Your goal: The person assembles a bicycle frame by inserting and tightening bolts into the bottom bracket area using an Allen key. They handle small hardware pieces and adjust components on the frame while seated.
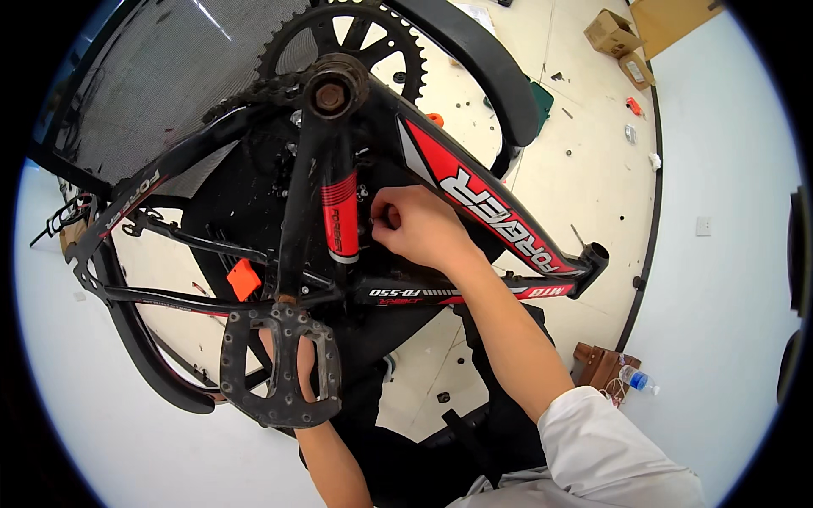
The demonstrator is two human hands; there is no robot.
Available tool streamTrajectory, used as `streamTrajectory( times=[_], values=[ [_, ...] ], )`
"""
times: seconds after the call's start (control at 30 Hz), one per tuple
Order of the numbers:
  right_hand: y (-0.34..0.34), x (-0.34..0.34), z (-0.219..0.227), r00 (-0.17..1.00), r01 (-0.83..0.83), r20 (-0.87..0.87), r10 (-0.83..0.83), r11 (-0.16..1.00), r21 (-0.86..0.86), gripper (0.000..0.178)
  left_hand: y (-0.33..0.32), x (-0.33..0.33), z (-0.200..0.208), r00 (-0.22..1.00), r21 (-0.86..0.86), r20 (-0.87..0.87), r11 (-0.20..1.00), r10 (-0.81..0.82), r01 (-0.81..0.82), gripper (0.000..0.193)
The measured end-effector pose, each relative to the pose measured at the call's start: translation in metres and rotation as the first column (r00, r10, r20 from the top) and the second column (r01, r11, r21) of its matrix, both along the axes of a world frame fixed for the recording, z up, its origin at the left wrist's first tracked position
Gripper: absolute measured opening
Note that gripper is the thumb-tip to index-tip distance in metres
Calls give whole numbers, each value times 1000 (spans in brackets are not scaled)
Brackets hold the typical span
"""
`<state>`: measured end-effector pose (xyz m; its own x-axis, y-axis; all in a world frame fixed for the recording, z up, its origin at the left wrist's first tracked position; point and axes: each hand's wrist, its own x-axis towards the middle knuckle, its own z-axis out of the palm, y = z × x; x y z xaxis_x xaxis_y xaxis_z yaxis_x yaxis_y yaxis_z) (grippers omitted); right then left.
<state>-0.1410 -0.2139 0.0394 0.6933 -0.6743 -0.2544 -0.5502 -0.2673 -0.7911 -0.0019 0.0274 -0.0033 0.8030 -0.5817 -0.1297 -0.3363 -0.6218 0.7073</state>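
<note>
A black bicycle frame (500,216) with red and white panels lies across a black mesh-backed chair. My right hand (419,227) is inside the frame's triangle, close to the red-banded tube (341,216). Its fingers are curled together, and whatever they pinch is hidden. My left hand (306,372) reaches up behind the black pedal (284,364); only bits of skin show through the pedal's gaps, and the fingers are hidden. At the top, a toothed chainring (415,63) sits behind the greasy crank axle end (330,93), with a dark chain (241,106) alongside.
Curved chair armrests (508,93) flank the frame. An orange piece (244,279) sits by the rear tubes. Small dark parts are scattered over the pale tiled floor (593,186). Cardboard boxes (614,34) stand far right; a plastic bottle (639,381) lies near a brown box (603,366).
</note>
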Motion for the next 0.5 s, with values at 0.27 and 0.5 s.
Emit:
streamTrajectory(
  times=[0.27, 0.5],
  values=[
    [3, 5, -11, 997, -11, -79, 1, 992, -125, 49, 6, 0, -16, 989, 4, 143, 999, -37, 37, 21],
    [18, 23, -4, 992, 23, -115, -43, 986, -167, 38, -12, -8, -1, 998, -52, 36, 997, 56, -54, 21]
  ],
)
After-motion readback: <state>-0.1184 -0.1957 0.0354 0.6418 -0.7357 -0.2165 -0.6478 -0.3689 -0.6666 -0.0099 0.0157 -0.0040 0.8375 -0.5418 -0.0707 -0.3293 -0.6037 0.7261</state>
